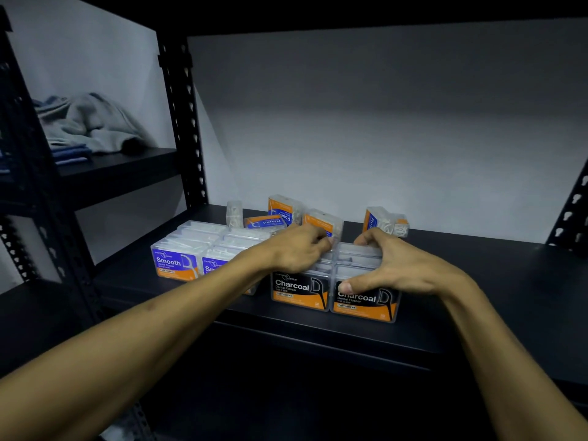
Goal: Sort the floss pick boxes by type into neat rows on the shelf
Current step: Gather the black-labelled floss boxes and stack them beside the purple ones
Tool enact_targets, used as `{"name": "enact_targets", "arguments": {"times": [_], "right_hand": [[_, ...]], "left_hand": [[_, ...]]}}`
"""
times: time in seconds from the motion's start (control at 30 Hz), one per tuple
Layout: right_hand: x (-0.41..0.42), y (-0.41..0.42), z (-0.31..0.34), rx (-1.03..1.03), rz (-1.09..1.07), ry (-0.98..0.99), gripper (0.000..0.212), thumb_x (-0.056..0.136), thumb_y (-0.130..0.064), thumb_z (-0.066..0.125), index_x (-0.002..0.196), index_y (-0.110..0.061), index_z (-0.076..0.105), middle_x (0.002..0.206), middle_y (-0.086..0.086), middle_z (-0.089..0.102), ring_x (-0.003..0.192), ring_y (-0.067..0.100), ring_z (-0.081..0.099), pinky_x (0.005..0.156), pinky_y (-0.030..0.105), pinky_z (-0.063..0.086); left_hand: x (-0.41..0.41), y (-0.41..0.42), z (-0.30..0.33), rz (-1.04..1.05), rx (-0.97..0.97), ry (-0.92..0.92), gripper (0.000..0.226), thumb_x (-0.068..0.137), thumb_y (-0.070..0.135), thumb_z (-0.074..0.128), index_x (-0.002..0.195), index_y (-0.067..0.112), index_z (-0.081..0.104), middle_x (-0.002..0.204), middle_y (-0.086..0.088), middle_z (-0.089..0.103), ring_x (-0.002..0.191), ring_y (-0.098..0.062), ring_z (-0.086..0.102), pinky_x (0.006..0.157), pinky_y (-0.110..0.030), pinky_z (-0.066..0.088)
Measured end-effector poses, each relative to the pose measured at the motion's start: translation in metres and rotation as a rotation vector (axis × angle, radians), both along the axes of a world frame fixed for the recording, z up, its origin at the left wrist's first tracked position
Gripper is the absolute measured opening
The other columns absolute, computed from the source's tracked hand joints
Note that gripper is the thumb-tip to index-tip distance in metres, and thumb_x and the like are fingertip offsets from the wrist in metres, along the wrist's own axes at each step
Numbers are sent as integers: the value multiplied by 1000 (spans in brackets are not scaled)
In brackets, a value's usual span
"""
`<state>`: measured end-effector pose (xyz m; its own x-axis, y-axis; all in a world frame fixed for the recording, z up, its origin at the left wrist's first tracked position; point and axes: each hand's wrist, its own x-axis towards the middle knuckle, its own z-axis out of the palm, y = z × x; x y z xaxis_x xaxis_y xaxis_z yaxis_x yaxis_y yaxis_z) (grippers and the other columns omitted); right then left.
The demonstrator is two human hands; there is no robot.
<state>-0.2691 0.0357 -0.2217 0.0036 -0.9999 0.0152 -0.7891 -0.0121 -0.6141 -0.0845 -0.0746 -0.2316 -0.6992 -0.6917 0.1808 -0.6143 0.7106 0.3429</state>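
On the black shelf [477,281] stand two rows of purple "Smooth" floss boxes [173,264] at the left and two rows of black "Charcoal" boxes [299,291] in the middle. My left hand [296,249] lies over the left Charcoal row, fingers curled at its far end. My right hand [391,268] spans the right Charcoal row [366,305], thumb against the front box and fingers hooked over the back one. Behind them several "Round" boxes [265,221] lie loose and tilted; one stands apart at the right [377,219].
Perforated black uprights [187,122] frame the bay at the left and at the far right [572,211]. A neighbouring shelf at the left holds folded grey and blue cloth [89,122]. A pale wall closes the back.
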Motion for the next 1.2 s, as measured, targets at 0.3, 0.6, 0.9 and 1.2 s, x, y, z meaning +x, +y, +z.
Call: {"name": "enact_targets", "arguments": {"times": [0.3, 0.6, 0.9, 1.2], "right_hand": [[1, -1, -3, -8, 38, -80, 84, 59, -49, 90, 129, -29, 49, 116, -19, 58, 102, -3, 59, 84, 13, 46], [1, 0, -2, 4, 41, -70, 86, 59, -51, 89, 134, -28, 52, 115, -18, 61, 101, -2, 61, 82, 13, 46], [-6, -2, -2, 114, 25, 50, 145, 39, -89, 75, 159, -36, 12, 167, -3, 15, 151, 17, 22, 122, 45, 26], [-15, 16, -25, -65, 4, -71, 136, 44, -73, 87, 156, -45, 14, 161, -9, 20, 147, 14, 26, 121, 44, 29]], "left_hand": [[-3, 5, 2, 13, -62, -162, 43, 107, 43, 24, 115, 14, 54, 122, -14, 63, 113, -32, 57, 99, -45, 43], [-1, 10, 5, -4, -22, -126, 30, 108, 39, 27, 100, 19, 49, 117, -15, 63, 104, -27, 56, 89, -37, 40], [0, 19, 23, 52, -240, -177, 41, 105, 49, 27, 95, 24, 57, 107, -10, 68, 104, -31, 62, 88, -42, 48], [37, 14, 53, -130, 163, -330, 110, 66, 83, 61, 156, 28, 27, 160, 11, 31, 144, -13, 35, 121, -38, 28]]}}
